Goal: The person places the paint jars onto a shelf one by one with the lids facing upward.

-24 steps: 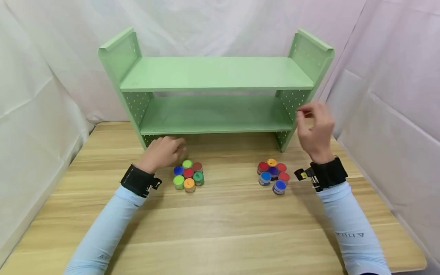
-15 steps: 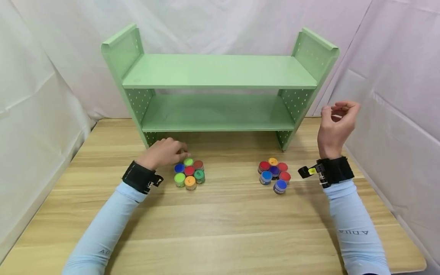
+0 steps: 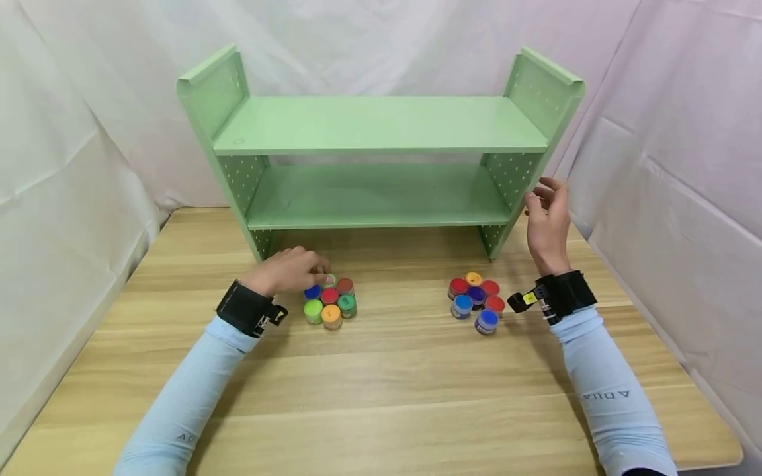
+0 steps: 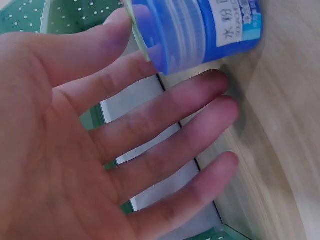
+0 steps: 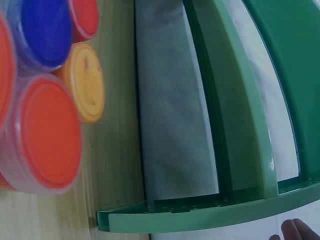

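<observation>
My left hand [image 3: 292, 270] reaches over the back of the left cluster of small paint jars. Its thumb and index finger pinch a jar with a light green lid [image 3: 330, 281], which the hand partly covers. In the left wrist view that lid shows edge-on behind a blue gouache jar [image 4: 187, 35], and the other three fingers stretch out straight. Beside the right end of the green shelf [image 3: 381, 125], my right hand [image 3: 549, 228] is raised with loosely bent fingers and holds nothing. Only its fingertips [image 5: 298, 231] enter the right wrist view, past the shelf's side panel.
Red, brown, dark green, orange and other lids make up the left cluster around a red jar [image 3: 329, 296]. A second cluster circles a dark blue jar [image 3: 476, 295] on the right, with another blue jar [image 3: 487, 320] at its front. White cloth [image 3: 375, 39] hangs behind the wooden table [image 3: 381, 396].
My left hand has come down and slightly right onto the light green lid. The right hand swung out to the right, then came back left toward the shelf's side.
</observation>
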{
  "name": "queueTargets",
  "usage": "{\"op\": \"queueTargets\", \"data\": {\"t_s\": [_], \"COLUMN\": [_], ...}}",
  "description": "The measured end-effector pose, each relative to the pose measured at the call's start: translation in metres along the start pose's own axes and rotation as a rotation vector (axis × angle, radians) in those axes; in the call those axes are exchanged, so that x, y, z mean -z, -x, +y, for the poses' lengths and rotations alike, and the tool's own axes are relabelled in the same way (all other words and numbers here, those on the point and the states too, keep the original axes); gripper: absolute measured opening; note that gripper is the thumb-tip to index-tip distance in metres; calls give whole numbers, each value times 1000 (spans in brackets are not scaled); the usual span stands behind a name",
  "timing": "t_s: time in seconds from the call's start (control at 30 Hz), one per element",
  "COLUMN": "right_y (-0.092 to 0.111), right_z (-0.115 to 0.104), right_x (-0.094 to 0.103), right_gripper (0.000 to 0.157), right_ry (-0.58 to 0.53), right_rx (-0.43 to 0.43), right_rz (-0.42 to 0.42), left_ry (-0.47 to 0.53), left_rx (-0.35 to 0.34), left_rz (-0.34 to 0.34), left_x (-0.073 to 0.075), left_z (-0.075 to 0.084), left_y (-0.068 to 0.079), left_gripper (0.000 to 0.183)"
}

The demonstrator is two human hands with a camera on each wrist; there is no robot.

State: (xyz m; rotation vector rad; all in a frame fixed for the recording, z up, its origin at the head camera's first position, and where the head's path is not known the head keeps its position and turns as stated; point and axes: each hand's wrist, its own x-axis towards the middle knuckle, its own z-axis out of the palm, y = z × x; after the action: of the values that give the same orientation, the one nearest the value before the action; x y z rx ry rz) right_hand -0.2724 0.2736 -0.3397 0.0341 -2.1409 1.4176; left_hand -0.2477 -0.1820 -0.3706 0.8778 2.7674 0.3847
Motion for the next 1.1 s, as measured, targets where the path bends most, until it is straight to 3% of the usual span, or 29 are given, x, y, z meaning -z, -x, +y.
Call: {"op": "queueTargets", "data": {"t_s": [0.2,0.4,0.67,0.93,1.1], "right_y": [0,3,2,1,2], "right_z": [5,4,2,9,14], "right_x": [-3,-6,-5,-7,-8], "right_gripper": [45,49,52,58,59], "right_ry": [-17,-22,-2,38,29], "right_rx": [-33,-63,-64,-93,-90], "right_rz": [-104,-187,-203,-227,-244], "left_ry": [5,-7,-48,-74,-59], "left_rx": [18,74,119,99,71], "left_rz": [-1,48,131,168,176], "left_x": [-1,-6,-9,-9,-10], "left_z": [-4,-8,-17,-20,-17], "left_y": [-2,-3,-7,-7,-8], "left_gripper": [34,34,40,50,42]}}
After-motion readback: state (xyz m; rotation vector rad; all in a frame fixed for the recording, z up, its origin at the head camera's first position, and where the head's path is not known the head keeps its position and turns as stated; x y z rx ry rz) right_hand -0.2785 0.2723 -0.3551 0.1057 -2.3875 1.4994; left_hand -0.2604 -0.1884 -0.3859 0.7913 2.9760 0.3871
